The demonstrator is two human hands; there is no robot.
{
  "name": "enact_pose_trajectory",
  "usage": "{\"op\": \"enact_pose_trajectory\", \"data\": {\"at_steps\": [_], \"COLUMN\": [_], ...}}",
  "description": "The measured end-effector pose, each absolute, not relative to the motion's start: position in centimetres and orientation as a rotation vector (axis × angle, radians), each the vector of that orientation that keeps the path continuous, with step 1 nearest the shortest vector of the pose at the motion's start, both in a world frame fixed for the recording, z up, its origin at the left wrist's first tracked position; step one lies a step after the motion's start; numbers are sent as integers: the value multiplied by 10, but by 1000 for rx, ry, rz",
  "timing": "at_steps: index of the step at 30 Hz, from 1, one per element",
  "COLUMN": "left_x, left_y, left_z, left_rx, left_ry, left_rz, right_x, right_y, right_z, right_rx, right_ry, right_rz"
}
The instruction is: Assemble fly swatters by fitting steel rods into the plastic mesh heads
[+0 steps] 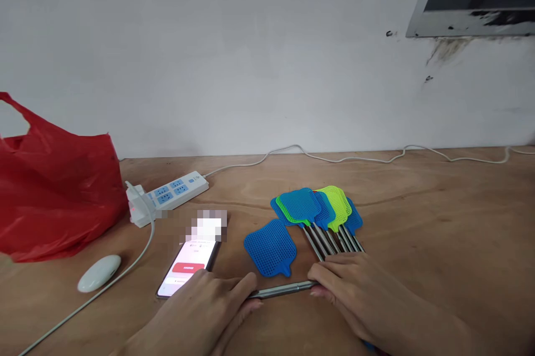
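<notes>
Just the head view here, so that's what we're going off. We've got a slim metal rod (pixel 282 290) at the lower centre of the frame, running roughly level between our two hands. The fingers of our left hand (pixel 213 294) are closed around its left part, and those of our right hand (pixel 351 289) are wrapped on the right part. Both ends are hidden, and there's a scrap of blue under our right wrist we can't really identify.

Handling-wise, we'd guess it's light and stiff, a bit slick since it's smooth metal, and probably easy to bend if forced sideways. We'd pinch it close to the faint joint line, one hand either side, and keep the pull straight.

Just above the rod lies a blue mesh swatter head (pixel 271 247), likely thin, floppy plastic, so we'd take it by its narrow neck. Right of centre there's a fanned pile of swatters (pixel 298 205) on the worktop (pixel 438 244), metal handles angling down behind our right hand. A phone (pixel 190 264) sits just beside our left.
</notes>
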State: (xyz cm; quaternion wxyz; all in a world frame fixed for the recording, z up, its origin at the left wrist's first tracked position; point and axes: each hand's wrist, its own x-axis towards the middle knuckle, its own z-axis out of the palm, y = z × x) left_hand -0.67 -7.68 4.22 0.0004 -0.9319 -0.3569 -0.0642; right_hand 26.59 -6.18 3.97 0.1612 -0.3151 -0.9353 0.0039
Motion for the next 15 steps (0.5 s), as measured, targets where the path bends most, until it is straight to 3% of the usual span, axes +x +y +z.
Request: {"op": "enact_pose_trajectory", "data": {"at_steps": [10,15], "left_x": [-11,-19], "left_y": [-79,-79], "left_z": [42,60], "left_rx": [-2867,-2859], "left_ry": [-1175,-1112], "left_rz": [0,-121], "right_x": [288,310], "right_y": [-60,-58], "right_z": [38,37], "right_rx": [-928,-915], "right_ry": [-2671,-2658], "right_rz": [13,27]}}
